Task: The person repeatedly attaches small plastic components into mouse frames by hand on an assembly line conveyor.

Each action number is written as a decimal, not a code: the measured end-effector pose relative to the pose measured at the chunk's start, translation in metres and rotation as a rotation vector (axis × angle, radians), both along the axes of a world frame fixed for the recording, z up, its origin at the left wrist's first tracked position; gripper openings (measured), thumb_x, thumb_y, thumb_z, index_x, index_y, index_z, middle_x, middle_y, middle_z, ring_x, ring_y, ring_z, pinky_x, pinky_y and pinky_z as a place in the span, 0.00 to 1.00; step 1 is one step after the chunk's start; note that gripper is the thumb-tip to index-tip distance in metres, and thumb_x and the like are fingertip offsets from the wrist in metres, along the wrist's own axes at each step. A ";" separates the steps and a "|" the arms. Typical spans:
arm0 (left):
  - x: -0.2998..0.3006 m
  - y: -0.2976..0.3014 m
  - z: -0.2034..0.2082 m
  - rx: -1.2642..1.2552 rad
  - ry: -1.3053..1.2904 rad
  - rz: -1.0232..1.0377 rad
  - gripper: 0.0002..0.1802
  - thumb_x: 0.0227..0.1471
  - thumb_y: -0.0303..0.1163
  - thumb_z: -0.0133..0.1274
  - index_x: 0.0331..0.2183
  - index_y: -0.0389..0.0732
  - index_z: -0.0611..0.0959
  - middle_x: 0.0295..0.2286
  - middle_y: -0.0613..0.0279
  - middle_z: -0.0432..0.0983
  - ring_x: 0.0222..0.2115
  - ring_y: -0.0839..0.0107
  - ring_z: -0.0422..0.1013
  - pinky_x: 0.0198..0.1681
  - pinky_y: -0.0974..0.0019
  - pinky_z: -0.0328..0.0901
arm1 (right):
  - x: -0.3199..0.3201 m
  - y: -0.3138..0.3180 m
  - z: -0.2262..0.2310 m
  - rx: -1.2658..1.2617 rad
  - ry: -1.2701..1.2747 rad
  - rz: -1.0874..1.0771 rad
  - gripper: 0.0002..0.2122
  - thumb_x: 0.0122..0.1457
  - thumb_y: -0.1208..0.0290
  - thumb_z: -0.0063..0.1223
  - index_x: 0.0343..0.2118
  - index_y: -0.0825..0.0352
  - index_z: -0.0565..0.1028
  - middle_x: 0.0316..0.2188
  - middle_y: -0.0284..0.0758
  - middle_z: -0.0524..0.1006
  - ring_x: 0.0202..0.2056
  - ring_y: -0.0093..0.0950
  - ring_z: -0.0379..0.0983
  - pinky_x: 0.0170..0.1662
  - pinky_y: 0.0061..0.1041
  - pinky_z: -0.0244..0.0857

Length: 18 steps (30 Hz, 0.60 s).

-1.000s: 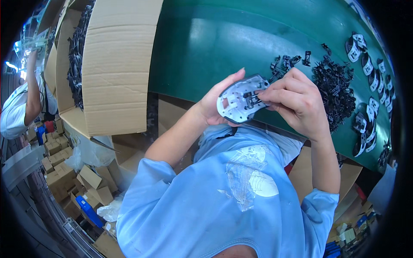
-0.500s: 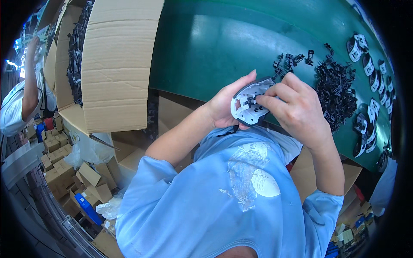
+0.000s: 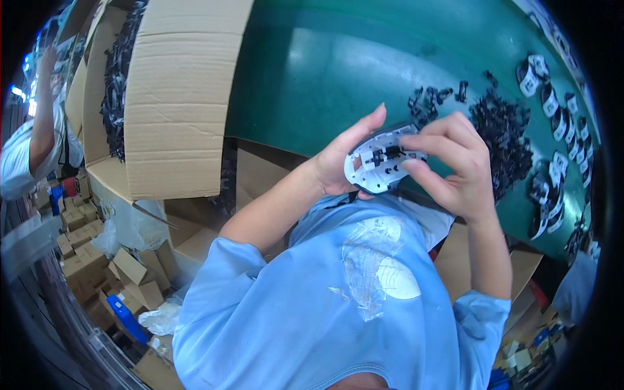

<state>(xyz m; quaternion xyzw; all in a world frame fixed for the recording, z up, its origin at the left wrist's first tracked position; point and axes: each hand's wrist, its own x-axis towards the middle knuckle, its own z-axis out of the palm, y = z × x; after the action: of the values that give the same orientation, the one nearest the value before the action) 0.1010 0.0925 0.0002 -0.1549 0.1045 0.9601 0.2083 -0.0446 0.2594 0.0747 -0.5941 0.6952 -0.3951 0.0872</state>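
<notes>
My left hand [image 3: 338,159] holds a white-and-black plastic shell [image 3: 379,175], shaped like a computer mouse cover, with its hollow inside turned up. A small black plastic part [image 3: 391,152] lies in the middle of that shell. Over the shell's right end, my right hand [image 3: 455,162] is open, its thumb and forefinger spread apart with nothing between them. Just beyond the hands, several loose black plastic parts [image 3: 429,101] lie on the green table [image 3: 312,84]. A big heap of the same black parts [image 3: 504,140] sits to the right of my right hand.
Rows of white-and-black shells [image 3: 562,123] stand along the table's right side. At the left, a large cardboard box [image 3: 182,97] holds many dark parts [image 3: 117,84]. Cartons [image 3: 140,273] are stacked lower left, and another person [image 3: 39,140] stands at the far left.
My right thumb and fingers have come off the black part and spread apart. The part now shows inside the shell, which stays in my left hand.
</notes>
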 end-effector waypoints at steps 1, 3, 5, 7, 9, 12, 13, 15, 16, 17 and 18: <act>0.003 -0.002 0.011 -0.021 0.037 -0.012 0.43 0.64 0.69 0.36 0.54 0.38 0.79 0.33 0.56 0.84 0.18 0.67 0.79 0.11 0.70 0.70 | 0.002 0.005 0.001 0.003 -0.099 -0.085 0.18 0.49 0.68 0.69 0.44 0.64 0.83 0.38 0.38 0.81 0.36 0.36 0.76 0.38 0.31 0.69; 0.003 0.000 0.003 -0.114 -0.041 -0.042 0.45 0.61 0.73 0.37 0.55 0.42 0.79 0.34 0.56 0.84 0.19 0.70 0.80 0.11 0.70 0.70 | 0.005 0.009 -0.017 0.042 -0.382 -0.136 0.29 0.49 0.65 0.68 0.55 0.68 0.76 0.49 0.45 0.79 0.46 0.38 0.77 0.46 0.33 0.71; -0.007 0.006 -0.001 -0.233 0.115 -0.131 0.43 0.56 0.79 0.35 0.41 0.51 0.83 0.20 0.71 0.80 0.15 0.77 0.75 0.11 0.72 0.64 | 0.005 0.019 -0.034 0.148 -0.351 -0.084 0.32 0.48 0.66 0.69 0.58 0.72 0.73 0.53 0.48 0.78 0.55 0.41 0.76 0.57 0.37 0.68; -0.015 0.012 -0.016 -0.306 0.152 -0.191 0.46 0.58 0.78 0.33 0.45 0.45 0.81 0.23 0.67 0.79 0.14 0.78 0.73 0.10 0.74 0.63 | 0.024 0.024 -0.037 0.176 -0.563 -0.230 0.24 0.50 0.73 0.67 0.51 0.73 0.75 0.43 0.45 0.82 0.44 0.35 0.80 0.51 0.32 0.72; -0.008 0.013 -0.004 -0.357 0.182 -0.159 0.46 0.57 0.79 0.31 0.42 0.47 0.82 0.20 0.69 0.74 0.14 0.78 0.70 0.12 0.74 0.62 | 0.031 0.022 -0.048 0.118 -0.679 -0.249 0.18 0.53 0.79 0.63 0.47 0.73 0.74 0.38 0.39 0.81 0.40 0.25 0.78 0.46 0.26 0.72; 0.016 0.013 -0.013 -0.456 0.187 0.026 0.37 0.61 0.70 0.42 0.47 0.45 0.78 0.27 0.68 0.74 0.21 0.78 0.72 0.20 0.74 0.67 | 0.042 0.014 -0.059 -0.012 -0.712 -0.304 0.17 0.52 0.82 0.62 0.46 0.71 0.71 0.35 0.33 0.78 0.38 0.20 0.74 0.45 0.22 0.69; 0.019 0.014 -0.015 -0.502 0.219 0.111 0.32 0.63 0.65 0.48 0.48 0.44 0.77 0.30 0.67 0.75 0.23 0.78 0.73 0.21 0.74 0.68 | 0.040 0.010 -0.064 -0.066 -0.723 -0.304 0.18 0.52 0.82 0.62 0.45 0.71 0.70 0.35 0.32 0.77 0.38 0.20 0.74 0.45 0.21 0.68; 0.020 0.012 -0.009 -0.607 0.219 0.142 0.24 0.63 0.49 0.58 0.50 0.42 0.75 0.33 0.67 0.74 0.25 0.79 0.73 0.23 0.74 0.70 | 0.034 0.006 -0.072 -0.053 -0.674 -0.332 0.17 0.52 0.82 0.62 0.44 0.69 0.68 0.35 0.30 0.71 0.36 0.20 0.69 0.44 0.22 0.66; 0.020 0.015 -0.003 -0.662 0.165 0.144 0.21 0.61 0.40 0.61 0.51 0.42 0.75 0.32 0.68 0.74 0.25 0.81 0.73 0.24 0.75 0.70 | 0.036 0.002 -0.071 -0.087 -0.692 -0.351 0.18 0.52 0.82 0.62 0.44 0.69 0.68 0.36 0.31 0.70 0.37 0.21 0.68 0.44 0.22 0.65; 0.020 0.015 -0.007 -0.723 0.193 0.193 0.20 0.61 0.36 0.60 0.51 0.41 0.75 0.31 0.67 0.74 0.25 0.80 0.73 0.25 0.73 0.71 | 0.039 -0.002 -0.070 -0.119 -0.710 -0.369 0.18 0.52 0.81 0.62 0.44 0.68 0.67 0.36 0.31 0.69 0.37 0.21 0.68 0.44 0.23 0.65; 0.021 0.019 -0.010 -0.811 0.188 0.255 0.19 0.62 0.35 0.59 0.51 0.40 0.74 0.30 0.67 0.75 0.24 0.79 0.73 0.25 0.73 0.71 | 0.039 -0.004 -0.077 -0.105 -0.692 -0.374 0.19 0.52 0.81 0.62 0.45 0.68 0.66 0.38 0.31 0.68 0.39 0.22 0.68 0.45 0.23 0.65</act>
<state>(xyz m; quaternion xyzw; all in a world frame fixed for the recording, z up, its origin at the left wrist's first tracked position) 0.1222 0.1117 -0.0097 -0.1476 0.4717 0.8693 -0.0002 -0.0056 0.2550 -0.0020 -0.2924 0.6999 -0.6161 0.2124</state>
